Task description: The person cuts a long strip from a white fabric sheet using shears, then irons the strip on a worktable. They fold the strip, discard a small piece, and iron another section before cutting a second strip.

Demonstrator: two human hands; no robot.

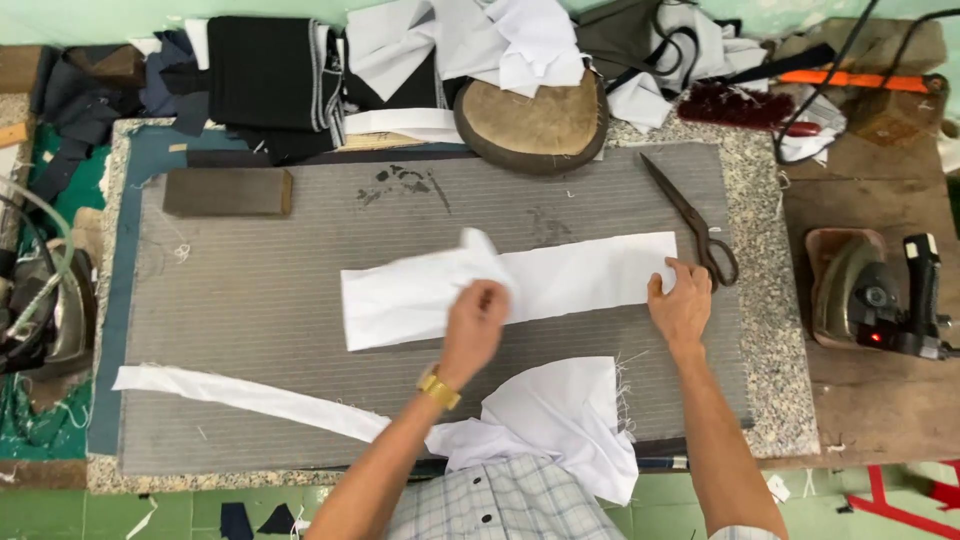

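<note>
Hands (475,320) (682,305) flattening white fabric strip (580,275)

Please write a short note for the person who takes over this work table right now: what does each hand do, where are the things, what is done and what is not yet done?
Left hand: fingers pinch a raised fold in the white fabric strip, near its middle.
Right hand: presses the strip's right end flat on the grey striped pad.
Scissors: lie closed on the pad, just beyond the right hand, untouched.
Iron: rests on the side table to the right.
A narrow white strip and a loose white piece lie at the near edge.
Done: strip laid out. Left: its left half is not yet flat.
</note>
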